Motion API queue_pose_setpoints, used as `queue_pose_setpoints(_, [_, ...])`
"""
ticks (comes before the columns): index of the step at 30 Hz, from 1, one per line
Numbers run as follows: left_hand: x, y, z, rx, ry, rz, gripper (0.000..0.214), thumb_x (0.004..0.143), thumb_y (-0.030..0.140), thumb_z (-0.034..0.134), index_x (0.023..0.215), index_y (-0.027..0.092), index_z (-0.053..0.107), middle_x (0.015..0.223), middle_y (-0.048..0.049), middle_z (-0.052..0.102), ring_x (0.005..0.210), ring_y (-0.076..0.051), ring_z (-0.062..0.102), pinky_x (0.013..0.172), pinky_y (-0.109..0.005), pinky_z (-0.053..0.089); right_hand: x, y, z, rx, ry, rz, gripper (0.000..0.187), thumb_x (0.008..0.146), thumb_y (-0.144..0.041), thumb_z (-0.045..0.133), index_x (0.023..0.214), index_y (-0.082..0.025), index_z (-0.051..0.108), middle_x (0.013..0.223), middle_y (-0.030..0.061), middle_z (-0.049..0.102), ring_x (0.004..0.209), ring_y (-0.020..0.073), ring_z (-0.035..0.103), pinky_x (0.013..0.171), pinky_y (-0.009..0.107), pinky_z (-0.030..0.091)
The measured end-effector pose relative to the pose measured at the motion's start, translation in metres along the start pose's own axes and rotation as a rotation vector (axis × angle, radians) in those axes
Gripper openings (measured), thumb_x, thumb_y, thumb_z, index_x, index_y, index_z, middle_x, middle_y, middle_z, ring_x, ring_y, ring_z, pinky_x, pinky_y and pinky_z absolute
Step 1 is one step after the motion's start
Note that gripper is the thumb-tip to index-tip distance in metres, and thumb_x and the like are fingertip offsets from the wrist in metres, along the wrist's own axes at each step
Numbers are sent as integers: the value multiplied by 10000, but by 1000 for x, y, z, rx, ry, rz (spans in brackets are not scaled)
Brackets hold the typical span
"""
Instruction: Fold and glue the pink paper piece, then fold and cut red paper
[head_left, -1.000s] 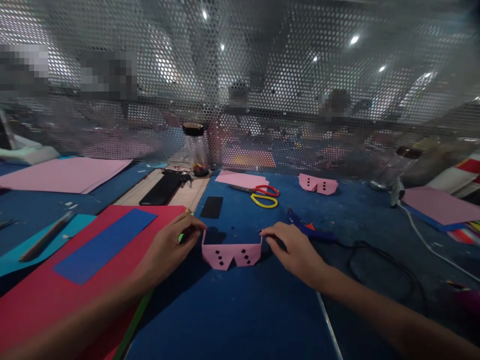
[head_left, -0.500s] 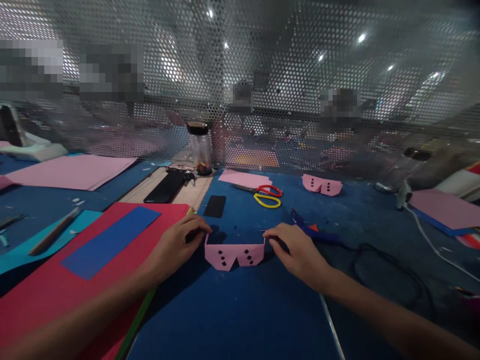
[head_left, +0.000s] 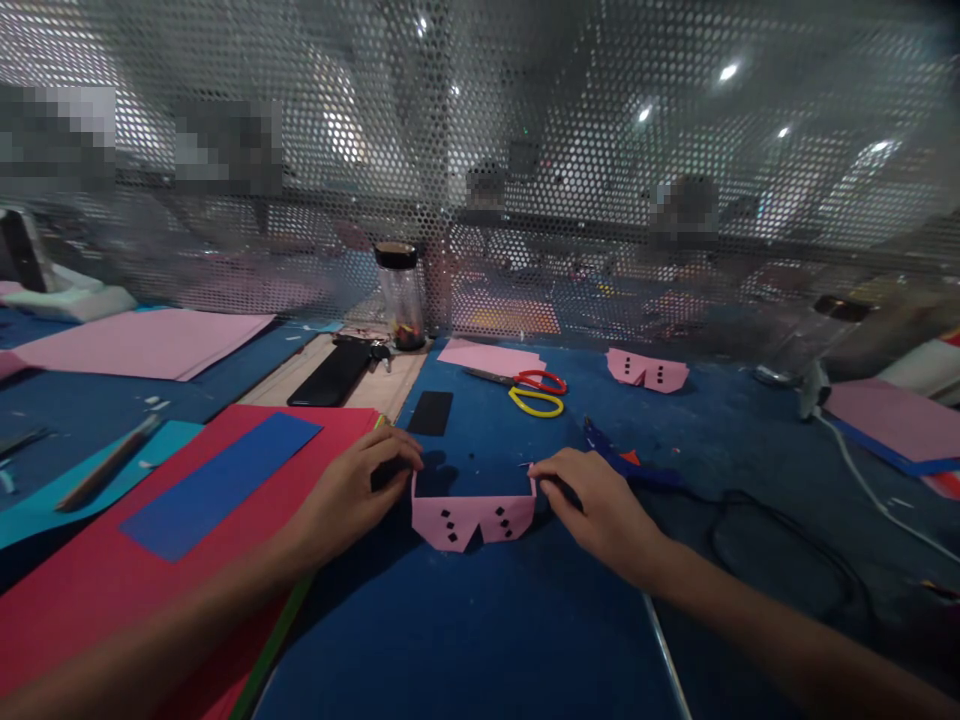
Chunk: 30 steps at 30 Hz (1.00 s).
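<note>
Between my hands are pink paper glasses (head_left: pixel 474 512), with small black diamonds on both halves and a notch at the nose. My left hand (head_left: pixel 369 480) pinches the end of their left side arm. The right side arm's end is pinched by my right hand (head_left: pixel 592 500). The front of the glasses faces me, low over the blue table. Just past my right hand lies a dark blue glue gun (head_left: pixel 626 462) with an orange trigger. Scissors (head_left: pixel 536 390) with red and yellow handles and a small black card (head_left: pixel 430 412) lie beyond my hands.
Another pair of pink paper glasses (head_left: pixel 646 370) stands at the back right. On the left are red sheets (head_left: pixel 300 450), a blue paper strip (head_left: pixel 221 485) and a black phone (head_left: pixel 331 373). A jar (head_left: pixel 400 300) stands by the perforated metal screen (head_left: pixel 570 220). Cables run along the right.
The paper glasses have shifted slightly toward me, and their side arms show more clearly. Both hands keep their pinch at the ends, almost in the same place.
</note>
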<state>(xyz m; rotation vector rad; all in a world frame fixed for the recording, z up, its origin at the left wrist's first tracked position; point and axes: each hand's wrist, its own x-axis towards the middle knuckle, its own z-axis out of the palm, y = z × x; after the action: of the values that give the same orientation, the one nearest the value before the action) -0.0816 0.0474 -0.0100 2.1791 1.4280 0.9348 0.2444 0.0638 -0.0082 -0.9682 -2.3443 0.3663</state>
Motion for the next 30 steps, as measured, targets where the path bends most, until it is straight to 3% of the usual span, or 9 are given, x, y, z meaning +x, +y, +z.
queue_pose_setpoints(9, [-1,8,-1,-193,14,-56,79,953,258,571,926,228,639,1040,-24,698,1020,-206,661,894,-331,513,1,-8,-7,64,97,-48,185,1031,-169,493,1115,-216,650,1015,63,627,983,211,592,886,388,463])
queue_pose_setpoints(16, [-2,10,2,-208,19,-58,96,960,278,568,962,237,655,1039,-27,702,1019,-216,664,907,-357,522,2,-27,-8,109,-42,-82,175,1011,-188,562,1145,-251,655,1157,46,659,1112,216,579,951,405,425])
queue_pose_setpoints(30, [-2,19,4,-231,1,-63,128,953,308,575,958,225,671,1018,-51,717,1000,-236,667,908,-405,538,5,-30,-6,193,-61,-10,129,1023,-232,543,1037,-242,671,991,15,719,941,179,632,867,370,431])
